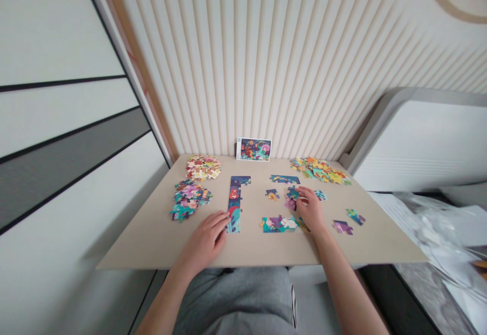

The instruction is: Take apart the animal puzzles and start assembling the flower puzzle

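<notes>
My left hand [205, 236] lies flat, its fingertips on the lower edge of a joined puzzle strip [235, 198] with dark blue, red and teal parts. My right hand [310, 208] has its fingers bent around a dark blue and teal puzzle piece [292, 192], just above a purple piece [290, 203]. Part of that grip is hidden by the fingers. Below it runs a joined bottom strip [279, 224], its right end partly covered by my right wrist. Farther back lies a short dark blue strip [284, 178]. A single orange and dark piece [272, 194] rests between the strips.
A picture card [254, 149] stands against the ribbed wall. Piles of pieces lie at back left [203, 167], left [189, 199] and back right [320, 170]. Loose pieces [343, 227] sit right of my right hand. The table's front edge [262, 265] is near my lap.
</notes>
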Motion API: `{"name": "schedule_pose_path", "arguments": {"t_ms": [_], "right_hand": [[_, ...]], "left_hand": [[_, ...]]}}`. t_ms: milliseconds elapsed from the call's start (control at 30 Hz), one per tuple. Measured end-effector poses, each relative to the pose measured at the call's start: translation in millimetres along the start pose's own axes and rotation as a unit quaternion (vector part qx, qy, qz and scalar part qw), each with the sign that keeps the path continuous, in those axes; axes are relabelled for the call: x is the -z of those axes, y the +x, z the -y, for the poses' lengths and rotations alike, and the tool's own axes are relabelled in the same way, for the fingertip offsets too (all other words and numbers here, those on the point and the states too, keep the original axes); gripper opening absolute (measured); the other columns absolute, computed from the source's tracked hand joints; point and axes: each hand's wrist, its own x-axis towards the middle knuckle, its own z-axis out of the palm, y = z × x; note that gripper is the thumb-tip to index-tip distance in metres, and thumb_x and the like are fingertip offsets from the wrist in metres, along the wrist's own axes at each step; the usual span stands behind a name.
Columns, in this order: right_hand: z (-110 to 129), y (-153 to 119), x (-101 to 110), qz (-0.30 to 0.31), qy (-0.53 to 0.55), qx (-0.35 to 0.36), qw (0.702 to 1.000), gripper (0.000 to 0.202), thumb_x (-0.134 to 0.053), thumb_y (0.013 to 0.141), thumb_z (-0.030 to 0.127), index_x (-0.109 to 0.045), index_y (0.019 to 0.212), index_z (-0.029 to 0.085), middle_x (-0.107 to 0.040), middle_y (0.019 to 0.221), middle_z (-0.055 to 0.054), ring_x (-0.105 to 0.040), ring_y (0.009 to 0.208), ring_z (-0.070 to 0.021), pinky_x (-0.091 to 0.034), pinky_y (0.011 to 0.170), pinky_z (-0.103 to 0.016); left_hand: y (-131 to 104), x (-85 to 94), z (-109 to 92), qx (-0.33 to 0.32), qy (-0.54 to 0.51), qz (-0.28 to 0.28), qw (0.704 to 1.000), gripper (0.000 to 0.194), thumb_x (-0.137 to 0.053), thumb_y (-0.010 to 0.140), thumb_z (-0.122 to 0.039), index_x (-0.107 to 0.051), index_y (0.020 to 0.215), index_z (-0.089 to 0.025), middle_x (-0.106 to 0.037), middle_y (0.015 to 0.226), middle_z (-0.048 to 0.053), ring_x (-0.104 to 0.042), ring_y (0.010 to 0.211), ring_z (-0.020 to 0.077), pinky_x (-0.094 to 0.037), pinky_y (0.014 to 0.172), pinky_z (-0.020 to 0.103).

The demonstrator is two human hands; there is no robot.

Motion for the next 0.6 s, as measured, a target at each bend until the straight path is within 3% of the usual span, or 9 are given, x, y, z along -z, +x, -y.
{"name": "schedule_pose_path", "arguments": {"t_ms": [600], "right_hand": [[-0.3,-1.2,-3.5,0.023,-0.003,-0.013,1.0,0.034,-0.052,0.083,0.024,-0.071,0.111,0.022,-0.059,0.126,-0.01,-0.068,0.087,-0.0185,-0.061,0.077,-0.036]], "left_hand": [[0.1,-0.6,-0.6,0.0,-0.003,-0.008,1.0,0.042,-0.049,0.094,-0.018,-0.06,0.133,-0.027,-0.06,0.138,0.005,-0.053,0.132,0.0243,-0.044,0.114,0.049]]}}
